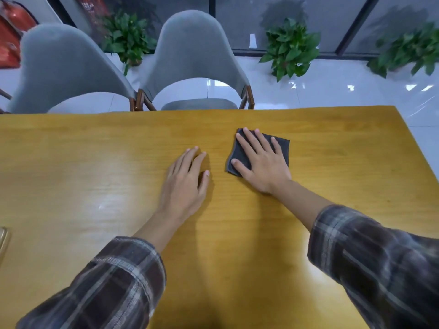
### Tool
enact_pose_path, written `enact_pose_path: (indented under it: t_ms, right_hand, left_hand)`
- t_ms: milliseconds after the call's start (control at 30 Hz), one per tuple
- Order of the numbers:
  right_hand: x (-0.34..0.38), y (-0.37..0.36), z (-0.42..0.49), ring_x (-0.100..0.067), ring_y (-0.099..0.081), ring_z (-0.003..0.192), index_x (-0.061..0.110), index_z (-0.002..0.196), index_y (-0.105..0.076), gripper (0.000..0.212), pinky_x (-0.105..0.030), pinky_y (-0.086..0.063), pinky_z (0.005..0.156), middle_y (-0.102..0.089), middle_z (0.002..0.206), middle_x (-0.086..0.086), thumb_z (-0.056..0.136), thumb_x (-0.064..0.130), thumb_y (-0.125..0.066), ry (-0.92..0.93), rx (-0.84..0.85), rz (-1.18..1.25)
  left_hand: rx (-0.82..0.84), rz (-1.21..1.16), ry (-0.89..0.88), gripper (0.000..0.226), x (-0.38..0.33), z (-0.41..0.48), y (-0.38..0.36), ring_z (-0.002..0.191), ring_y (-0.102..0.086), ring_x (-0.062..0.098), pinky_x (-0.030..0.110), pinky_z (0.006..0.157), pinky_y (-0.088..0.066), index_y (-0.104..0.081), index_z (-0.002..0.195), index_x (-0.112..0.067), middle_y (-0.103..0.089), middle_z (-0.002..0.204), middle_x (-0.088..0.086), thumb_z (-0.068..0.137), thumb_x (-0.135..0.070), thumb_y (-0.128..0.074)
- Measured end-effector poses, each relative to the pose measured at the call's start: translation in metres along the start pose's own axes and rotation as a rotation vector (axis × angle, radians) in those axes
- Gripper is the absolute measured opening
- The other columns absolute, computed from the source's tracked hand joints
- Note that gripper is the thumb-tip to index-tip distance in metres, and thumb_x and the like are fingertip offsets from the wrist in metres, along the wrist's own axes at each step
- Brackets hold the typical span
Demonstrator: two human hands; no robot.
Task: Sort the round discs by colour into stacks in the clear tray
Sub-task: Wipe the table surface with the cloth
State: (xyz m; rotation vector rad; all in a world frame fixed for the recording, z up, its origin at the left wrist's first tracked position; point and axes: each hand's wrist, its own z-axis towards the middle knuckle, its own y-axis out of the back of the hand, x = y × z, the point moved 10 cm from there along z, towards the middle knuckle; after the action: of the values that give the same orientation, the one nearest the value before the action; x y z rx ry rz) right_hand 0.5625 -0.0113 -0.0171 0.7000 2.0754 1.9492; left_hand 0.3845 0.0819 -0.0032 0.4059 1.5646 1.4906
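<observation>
No discs and no clear tray show in the head view. My right hand [261, 162] lies flat with straight, spread fingers on a folded dark grey cloth [282, 144] on the wooden table [95, 162]. My left hand [185, 181] rests on the bare tabletop to the left of the cloth, fingers straight and holding nothing. Both forearms wear plaid sleeves.
Two grey chairs [194, 55] [61, 67] stand at the table's far edge. Potted plants [289, 48] sit on the floor beyond. A light-coloured object [3, 238] pokes in at the left edge of the table. The table's right edge runs diagonally at the right.
</observation>
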Motion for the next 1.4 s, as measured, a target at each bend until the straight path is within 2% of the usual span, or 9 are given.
enact_pose_path:
  t_ms: [267,467,567,667,800,933,1067,1233,1400]
  right_hand:
    - [0.003,0.005,0.07,-0.015,0.012,0.157,0.033,0.163,0.002,0.074,-0.05,0.007,0.126,0.009,0.171,0.009,0.1,0.068,-0.015,-0.099,0.022,0.015]
    - [0.046,-0.004,-0.002,-0.012,0.012,0.156,0.033,0.163,0.0,0.071,-0.05,-0.001,0.127,0.009,0.17,0.013,0.102,0.065,-0.017,0.135,0.031,0.004]
    - [0.017,-0.002,-0.049,-0.009,0.012,0.156,0.036,0.163,-0.002,0.07,-0.047,-0.002,0.128,0.008,0.17,0.017,0.103,0.066,-0.023,0.159,0.032,0.009]
    - [-0.048,0.008,-0.068,-0.007,0.012,0.156,0.042,0.161,0.001,0.07,-0.047,-0.004,0.128,0.009,0.168,0.021,0.101,0.069,-0.021,0.059,0.039,0.003]
    - [-0.115,0.02,-0.043,-0.008,0.01,0.156,0.043,0.161,0.001,0.072,-0.047,-0.002,0.128,0.007,0.169,0.019,0.097,0.073,-0.014,-0.138,0.036,0.006]
    - [-0.123,0.023,0.017,-0.014,0.008,0.157,0.037,0.162,0.0,0.073,-0.05,0.001,0.127,0.007,0.17,0.014,0.099,0.07,-0.016,-0.285,0.005,0.009]
    - [-0.09,0.018,0.045,-0.015,0.011,0.157,0.035,0.162,0.002,0.074,-0.052,0.004,0.126,0.01,0.17,0.012,0.099,0.069,-0.015,-0.239,0.037,0.026]
    - [-0.042,0.006,-0.034,-0.012,0.015,0.156,0.037,0.162,0.004,0.071,-0.049,0.003,0.127,0.012,0.169,0.015,0.1,0.068,-0.014,-0.028,0.041,0.016]
    - [-0.072,0.004,-0.126,-0.011,0.013,0.156,0.039,0.162,0.002,0.07,-0.048,-0.002,0.128,0.009,0.169,0.017,0.103,0.067,-0.023,-0.067,0.006,0.022]
  left_hand:
    - [-0.019,-0.028,0.013,0.044,0.001,0.0,0.003,0.149,-0.038,0.022,0.04,0.12,-0.034,-0.051,0.148,-0.013,-0.044,0.158,0.005,0.108,-0.031,-0.043]
    - [-0.146,-0.195,0.076,0.032,0.007,0.011,0.019,0.126,-0.056,0.02,0.04,0.106,-0.046,-0.06,0.136,-0.012,-0.06,0.135,0.001,0.104,-0.015,-0.052]
    - [-0.136,-0.202,0.033,0.03,-0.01,0.032,0.011,0.122,-0.057,0.02,0.036,0.105,-0.046,-0.064,0.128,-0.01,-0.06,0.131,0.002,0.1,-0.008,-0.055]
    - [-0.113,-0.173,0.007,0.031,-0.024,0.048,-0.001,0.123,-0.056,0.02,0.038,0.105,-0.047,-0.065,0.128,-0.01,-0.059,0.133,0.003,0.098,-0.008,-0.057]
    - [-0.129,-0.134,0.006,0.031,-0.025,0.046,-0.006,0.126,-0.054,0.02,0.037,0.107,-0.044,-0.065,0.13,-0.011,-0.058,0.135,0.003,0.1,-0.012,-0.054]
    - [-0.157,-0.098,0.017,0.027,-0.025,0.048,-0.007,0.12,-0.055,0.023,0.041,0.102,-0.045,-0.065,0.124,-0.012,-0.059,0.131,0.004,0.099,-0.012,-0.055]
    - [-0.149,-0.068,-0.001,0.024,-0.029,0.051,-0.007,0.117,-0.055,0.023,0.039,0.1,-0.042,-0.065,0.122,-0.014,-0.058,0.128,0.003,0.1,-0.014,-0.056]
    - [-0.189,-0.062,-0.051,0.023,-0.042,0.048,0.001,0.116,-0.058,0.026,0.043,0.097,-0.045,-0.069,0.117,-0.013,-0.062,0.126,0.005,0.097,-0.006,-0.059]
    - [-0.117,-0.18,-0.213,0.022,-0.129,0.056,-0.023,0.11,-0.061,0.026,0.04,0.094,-0.049,-0.071,0.111,-0.011,-0.064,0.12,0.005,0.095,-0.003,-0.058]
